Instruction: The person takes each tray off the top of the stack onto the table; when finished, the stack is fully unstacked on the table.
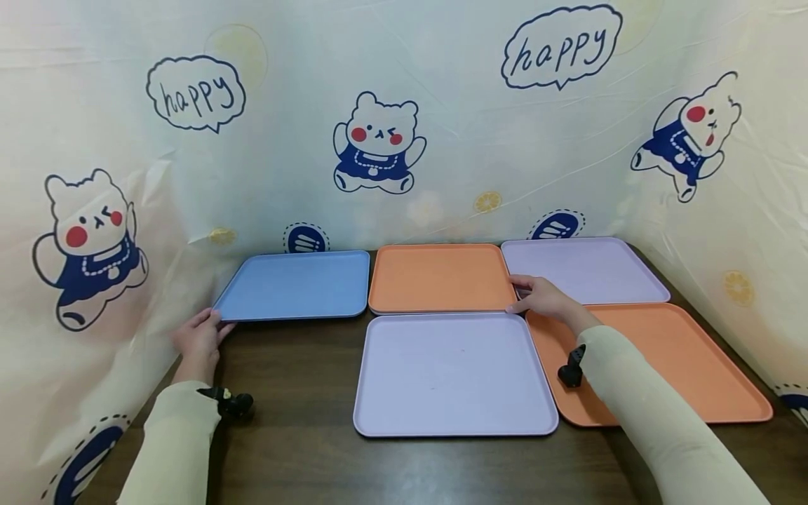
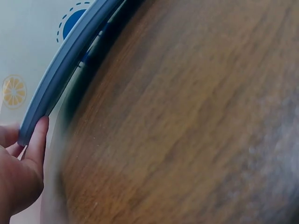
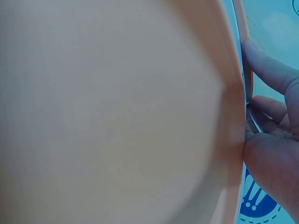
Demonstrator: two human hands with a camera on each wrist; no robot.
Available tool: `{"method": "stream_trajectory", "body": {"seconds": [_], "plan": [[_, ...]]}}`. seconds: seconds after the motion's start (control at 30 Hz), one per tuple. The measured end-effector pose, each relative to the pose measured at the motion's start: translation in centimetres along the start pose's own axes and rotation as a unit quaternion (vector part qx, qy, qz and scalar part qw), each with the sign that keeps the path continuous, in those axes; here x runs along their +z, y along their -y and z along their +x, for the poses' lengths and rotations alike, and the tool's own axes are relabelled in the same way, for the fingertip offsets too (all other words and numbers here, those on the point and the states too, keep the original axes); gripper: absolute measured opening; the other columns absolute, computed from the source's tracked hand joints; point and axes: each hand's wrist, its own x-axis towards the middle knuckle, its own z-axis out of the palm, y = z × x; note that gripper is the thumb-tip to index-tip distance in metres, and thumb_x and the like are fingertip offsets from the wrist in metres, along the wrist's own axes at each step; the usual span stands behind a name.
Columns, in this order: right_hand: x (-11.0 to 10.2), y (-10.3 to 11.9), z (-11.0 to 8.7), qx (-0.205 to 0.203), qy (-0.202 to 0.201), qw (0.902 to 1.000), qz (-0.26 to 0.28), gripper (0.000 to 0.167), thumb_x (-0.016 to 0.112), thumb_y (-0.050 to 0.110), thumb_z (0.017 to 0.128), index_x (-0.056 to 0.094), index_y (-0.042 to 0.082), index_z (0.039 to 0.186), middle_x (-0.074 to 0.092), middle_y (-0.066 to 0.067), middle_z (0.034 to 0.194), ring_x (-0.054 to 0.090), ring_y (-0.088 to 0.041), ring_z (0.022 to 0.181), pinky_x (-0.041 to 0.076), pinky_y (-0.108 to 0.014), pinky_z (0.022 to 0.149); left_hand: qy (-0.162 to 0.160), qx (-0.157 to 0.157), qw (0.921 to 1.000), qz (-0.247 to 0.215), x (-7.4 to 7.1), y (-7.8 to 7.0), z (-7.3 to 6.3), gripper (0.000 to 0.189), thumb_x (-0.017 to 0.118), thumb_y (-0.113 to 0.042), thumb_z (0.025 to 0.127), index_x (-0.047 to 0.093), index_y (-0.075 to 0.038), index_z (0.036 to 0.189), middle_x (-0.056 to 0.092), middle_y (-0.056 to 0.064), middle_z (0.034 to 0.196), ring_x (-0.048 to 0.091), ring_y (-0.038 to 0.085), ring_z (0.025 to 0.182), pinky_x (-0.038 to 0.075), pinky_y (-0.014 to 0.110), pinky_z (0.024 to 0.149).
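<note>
My left hand (image 1: 198,340) pinches the near left corner of a blue tray (image 1: 297,284) at the back left. In the left wrist view, thumb and fingers lie on opposite sides of that blue rim (image 2: 56,77), with dark shadow beneath it. At the back middle, my right hand (image 1: 549,300) grips the near right corner of an orange tray (image 1: 442,277). Its thumb (image 3: 268,65) lies along the orange rim in the right wrist view, the other fingers partly hidden. A thin pale edge shows below the orange tray's front rim.
A lavender tray (image 1: 454,375) lies in front of the back orange one. Under my right forearm sits a larger-looking orange tray (image 1: 688,365), with another lavender tray (image 1: 583,270) behind it. A printed curtain (image 1: 454,140) encloses the wooden table (image 1: 290,435) at the back and sides.
</note>
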Motion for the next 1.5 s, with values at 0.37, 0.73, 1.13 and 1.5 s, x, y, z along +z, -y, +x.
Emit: {"method": "stream_trajectory", "body": {"seconds": [0.37,0.73,1.13,1.5], "plan": [[0.0,0.2,-0.1,0.003,0.000,1.0000,-0.004,0.086,0.076,0.013,0.085,0.025,-0.001,0.152,0.023,-0.024,0.155,0.025,-0.040,0.140,0.026,-0.050,0.111,0.073,0.014,0.9941,0.078,0.7,0.2,0.1,0.071,0.057,0.009,0.091,0.024,-0.006,0.153,0.022,0.018,0.155,0.063,-0.003,0.066,0.046,0.021,0.087],[0.0,0.1,0.0,0.001,0.000,1.0000,-0.002,0.086,0.076,0.013,0.085,0.025,-0.001,0.152,0.023,-0.024,0.155,0.025,-0.041,0.140,0.025,-0.050,0.112,0.046,0.053,0.9826,0.172,0.9,1.3,1.3,0.070,0.063,0.000,0.090,0.030,-0.007,0.152,0.026,0.015,0.155,0.039,0.015,0.131,0.043,0.019,0.094],[0.0,0.4,0.0,0.005,0.001,1.0000,0.004,0.086,0.076,0.012,0.085,0.024,-0.001,0.152,0.023,-0.023,0.156,0.025,-0.040,0.141,0.025,-0.050,0.112,0.030,0.112,0.9459,0.303,1.0,1.6,1.1,0.063,0.061,-0.013,0.094,0.033,-0.004,0.149,0.031,0.017,0.153,0.028,0.028,0.139,0.029,0.038,0.111],[0.1,-0.1,0.1,0.000,0.001,1.0000,0.005,0.086,0.077,0.013,0.084,0.025,-0.001,0.152,0.023,-0.024,0.155,0.025,-0.041,0.140,0.026,-0.050,0.111,0.038,0.120,0.9343,0.333,1.0,1.3,0.7,0.064,0.061,-0.013,0.094,0.031,0.000,0.149,0.028,0.020,0.153,0.024,0.033,0.141,0.027,0.043,0.112]]}}
